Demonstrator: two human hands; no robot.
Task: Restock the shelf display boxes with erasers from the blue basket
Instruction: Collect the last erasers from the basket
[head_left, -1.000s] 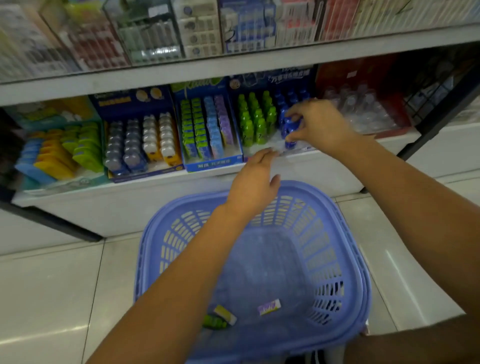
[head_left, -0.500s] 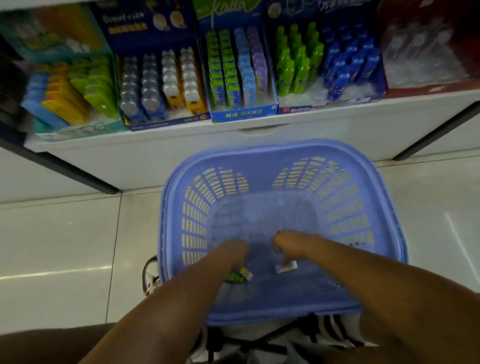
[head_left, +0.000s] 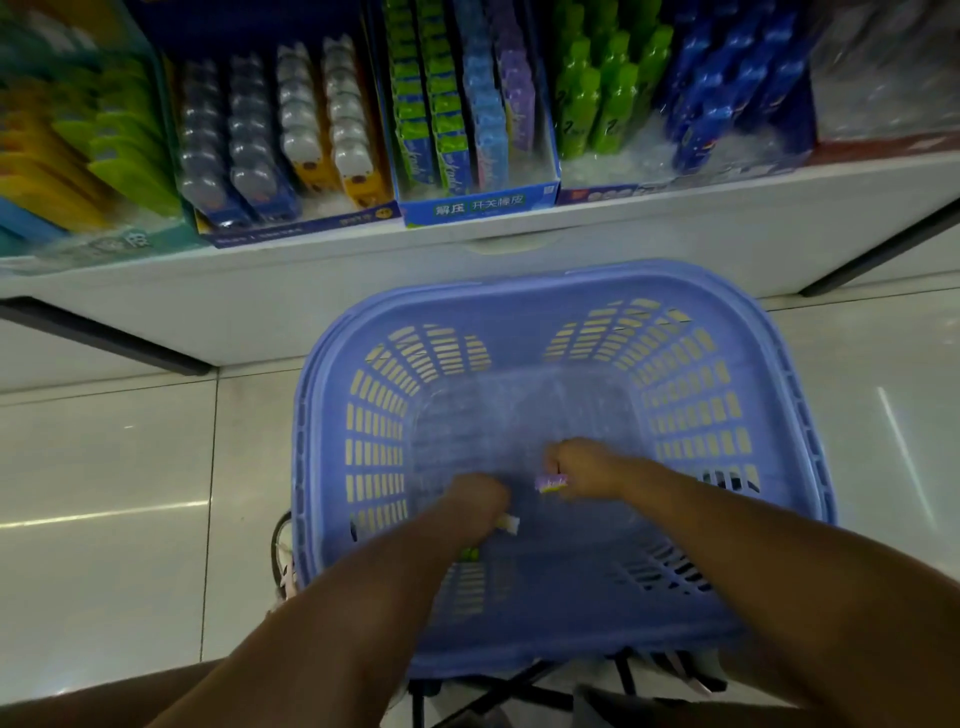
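Both hands are down inside the blue basket (head_left: 519, 291), which sits on the floor tiles (head_left: 104, 467) just in front of the white shelf (head_left: 623, 228). The right hand (head_left: 576, 467) is near the middle of the basket bottom, its fingers curled together and clamped on a purple-wrapped eraser (head_left: 551, 484) that sticks out toward the left. The left hand (head_left: 475, 499) is just beside it, nearer the camera, its fingers curled down and closed on a pale eraser (head_left: 508, 524) whose end pokes out on the right side of the fist. A green eraser (head_left: 470, 553) peeks out under the left wrist; blurred, so I cannot tell if it is held or lying on the basket bottom. The two hands are close but apart. On the shelf, the blue display box (head_left: 478, 202) with Chinese print on its front holds upright rows of green, blue and purple packs and stands directly behind the basket. To its left is a dark blue box (head_left: 291, 223) with grey and white animal-shaped items. To its right stand green bottle-shaped items (head_left: 597, 104) and blue bottle-shaped items (head_left: 727, 93). Yellow and lime items (head_left: 78, 156) are at the far left, blurred.
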